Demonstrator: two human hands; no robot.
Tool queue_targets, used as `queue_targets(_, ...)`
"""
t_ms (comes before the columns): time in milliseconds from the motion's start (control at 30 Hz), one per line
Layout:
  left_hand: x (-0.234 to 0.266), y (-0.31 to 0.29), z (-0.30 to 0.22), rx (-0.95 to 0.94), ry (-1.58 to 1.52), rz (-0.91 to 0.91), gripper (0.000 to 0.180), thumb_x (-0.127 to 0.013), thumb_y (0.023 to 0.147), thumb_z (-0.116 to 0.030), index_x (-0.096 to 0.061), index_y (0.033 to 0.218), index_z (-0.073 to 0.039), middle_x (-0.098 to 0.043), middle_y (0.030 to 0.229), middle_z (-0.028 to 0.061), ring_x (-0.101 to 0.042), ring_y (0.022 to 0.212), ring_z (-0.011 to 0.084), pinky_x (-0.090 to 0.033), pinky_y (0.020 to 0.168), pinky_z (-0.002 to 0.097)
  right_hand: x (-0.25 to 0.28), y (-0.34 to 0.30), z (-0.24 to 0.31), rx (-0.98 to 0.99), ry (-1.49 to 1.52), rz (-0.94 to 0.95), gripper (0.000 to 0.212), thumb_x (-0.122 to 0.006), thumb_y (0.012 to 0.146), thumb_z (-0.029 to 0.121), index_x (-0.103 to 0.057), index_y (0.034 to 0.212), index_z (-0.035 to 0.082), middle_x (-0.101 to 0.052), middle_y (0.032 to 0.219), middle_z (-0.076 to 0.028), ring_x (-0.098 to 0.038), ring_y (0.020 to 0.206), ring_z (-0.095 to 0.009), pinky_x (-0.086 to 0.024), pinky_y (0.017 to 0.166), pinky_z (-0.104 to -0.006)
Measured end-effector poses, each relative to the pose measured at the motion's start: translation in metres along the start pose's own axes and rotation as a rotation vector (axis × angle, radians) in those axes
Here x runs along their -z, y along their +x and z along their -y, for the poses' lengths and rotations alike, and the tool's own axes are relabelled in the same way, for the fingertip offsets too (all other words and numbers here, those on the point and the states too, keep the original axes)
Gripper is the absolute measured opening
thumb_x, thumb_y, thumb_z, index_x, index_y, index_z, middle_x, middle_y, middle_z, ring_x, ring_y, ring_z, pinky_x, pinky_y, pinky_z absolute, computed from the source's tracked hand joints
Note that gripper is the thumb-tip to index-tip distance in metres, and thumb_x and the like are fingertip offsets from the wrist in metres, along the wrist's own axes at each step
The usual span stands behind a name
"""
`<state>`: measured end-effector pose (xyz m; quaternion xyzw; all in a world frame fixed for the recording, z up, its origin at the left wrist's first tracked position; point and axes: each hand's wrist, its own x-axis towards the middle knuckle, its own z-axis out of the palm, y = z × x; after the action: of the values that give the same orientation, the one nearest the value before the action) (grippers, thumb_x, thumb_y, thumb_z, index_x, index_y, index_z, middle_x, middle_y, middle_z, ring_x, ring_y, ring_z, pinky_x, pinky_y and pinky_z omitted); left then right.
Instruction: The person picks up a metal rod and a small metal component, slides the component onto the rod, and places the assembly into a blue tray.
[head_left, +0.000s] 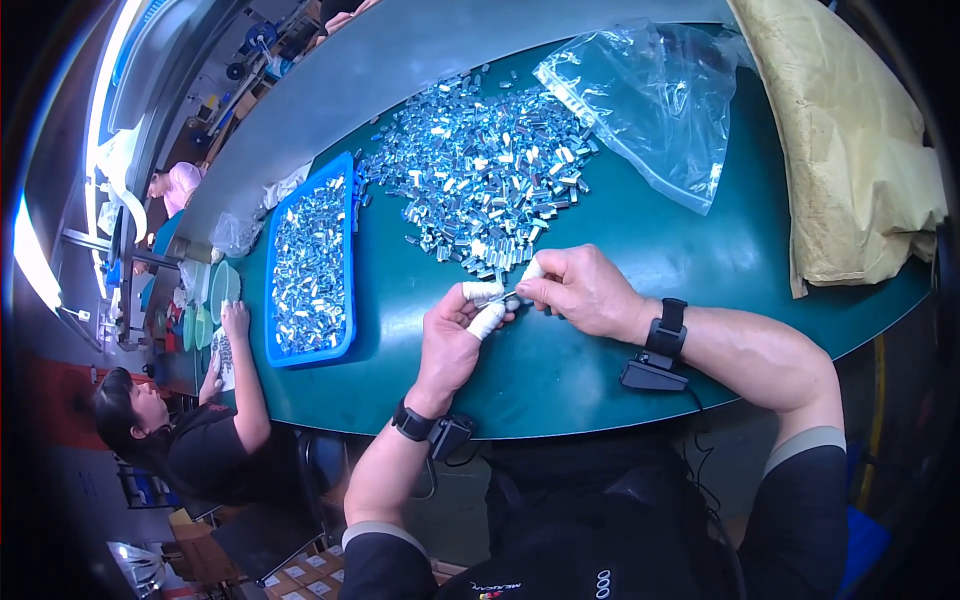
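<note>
My left hand (452, 340), thumb and forefinger wrapped in white finger covers, pinches a small shiny metal part (508, 301) low over the green table. Close against it, my right hand (588, 292) is closed at the same part, with a white cover on a fingertip. The fingers hide most of the part. Just beyond both hands spreads a large heap of small silvery metal pieces (480, 165). To the left, a blue tray (350, 335) holds many more such pieces.
A clear plastic bag (665, 110) lies flat beyond the heap on the right. Beside it stands a large tan sack (850, 150). At the left, a co-worker (215, 440) sits at the table near green bowls (222, 290). The green table (690, 255) curves along my front.
</note>
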<state>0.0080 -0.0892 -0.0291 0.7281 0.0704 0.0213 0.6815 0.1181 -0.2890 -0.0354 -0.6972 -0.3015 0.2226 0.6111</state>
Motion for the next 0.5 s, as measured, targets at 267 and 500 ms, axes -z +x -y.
queue_targets(267,-0.002,-0.002,0.006,-0.021,0.0,-0.019,0.016,-0.067,0.1,-0.003,-0.065,0.115,-0.001,-0.076,0.103,0.0102,-0.072,0.091,0.0151,-0.058,0.083,0.0273,-0.004,0.0,0.002,0.082,-0.227,0.013,0.033,-0.067,0.101,0.026,-0.068,0.078,0.003,-0.067,0.064,-0.004,-0.061,0.055,-0.011,-0.045,0.053,-0.0302)
queue_targets(500,0.034,-0.017,-0.018,-0.097,0.229,-0.149,0.016,-0.064,0.102,-0.004,-0.066,0.118,-0.002,-0.075,0.102,0.0088,-0.072,0.09,0.0144,-0.057,0.083,0.0279,0.004,0.001,0.001,-0.003,-0.024,0.028,0.04,-0.062,0.104,0.033,-0.067,0.078,0.004,-0.066,0.063,-0.005,-0.061,0.056,-0.014,-0.046,0.052,-0.0315)
